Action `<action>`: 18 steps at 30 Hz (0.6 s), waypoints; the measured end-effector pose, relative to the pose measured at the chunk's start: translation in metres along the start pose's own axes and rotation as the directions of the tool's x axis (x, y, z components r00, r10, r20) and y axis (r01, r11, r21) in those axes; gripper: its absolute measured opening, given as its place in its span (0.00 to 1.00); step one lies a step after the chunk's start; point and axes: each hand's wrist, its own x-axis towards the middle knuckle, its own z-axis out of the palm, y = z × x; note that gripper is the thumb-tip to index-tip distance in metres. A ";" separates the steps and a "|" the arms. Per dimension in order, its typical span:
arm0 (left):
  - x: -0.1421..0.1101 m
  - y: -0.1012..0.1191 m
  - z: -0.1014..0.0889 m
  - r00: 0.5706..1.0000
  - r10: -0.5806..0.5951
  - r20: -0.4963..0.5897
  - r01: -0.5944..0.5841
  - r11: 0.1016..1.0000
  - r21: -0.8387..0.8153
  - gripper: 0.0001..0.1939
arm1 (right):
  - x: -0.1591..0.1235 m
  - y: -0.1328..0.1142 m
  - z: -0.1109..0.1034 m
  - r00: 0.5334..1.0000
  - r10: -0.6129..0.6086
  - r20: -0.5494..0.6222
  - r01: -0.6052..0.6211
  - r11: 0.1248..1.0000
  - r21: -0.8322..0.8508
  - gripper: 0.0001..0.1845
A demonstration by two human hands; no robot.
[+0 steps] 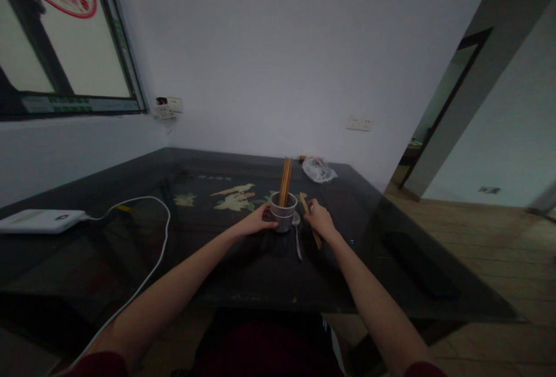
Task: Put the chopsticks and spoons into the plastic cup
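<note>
Cup (284,222) is held by left grip (259,220), left of right grip (319,218). Loose chopsticks (318,241) are gripped by right grip, nearer hand; long axis is angled far-left to near-right. Lift can't be confirmed. Stood chopsticks (285,183) are contained in cup. Spoon (297,245) is placed between cup and right grip.

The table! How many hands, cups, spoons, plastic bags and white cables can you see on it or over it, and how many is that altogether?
Hands: 2, left hand at the cup, right hand holding chopsticks
Cup: 1
Spoon: 1
Plastic bag: 1
White cable: 1
Total: 6
</note>
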 end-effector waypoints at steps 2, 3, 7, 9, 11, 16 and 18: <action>-0.001 0.002 0.001 1.000 -0.002 0.005 0.002 1.000 0.003 0.38 | 0.002 0.003 0.000 0.999 0.021 -0.026 -0.019 0.998 0.060 0.19; -0.002 0.003 0.001 1.000 0.000 0.007 0.000 1.000 0.001 0.38 | 0.004 0.005 0.000 0.999 0.030 -0.040 -0.027 0.996 0.087 0.19; -0.004 0.005 0.001 1.000 0.000 0.012 0.000 1.000 -0.012 0.38 | 0.009 0.014 0.000 0.993 0.047 -0.105 -0.024 0.977 0.211 0.22; -0.004 0.005 0.000 1.000 -0.003 0.013 0.003 1.000 -0.016 0.38 | 0.013 0.018 0.000 0.989 0.041 -0.142 0.001 0.959 0.283 0.23; -0.003 0.005 0.000 1.000 -0.004 0.018 0.004 1.000 -0.020 0.38 | 0.017 0.022 0.001 0.985 0.033 -0.167 0.029 0.935 0.354 0.22; -0.002 0.004 0.000 1.000 0.000 0.010 0.000 1.000 -0.011 0.37 | 0.021 0.023 -0.001 0.989 0.021 -0.146 0.068 0.813 0.578 0.19; -0.002 0.003 -0.001 1.000 0.001 0.007 -0.001 1.000 -0.016 0.37 | 0.018 0.021 -0.003 0.990 0.011 -0.141 0.089 0.725 0.683 0.19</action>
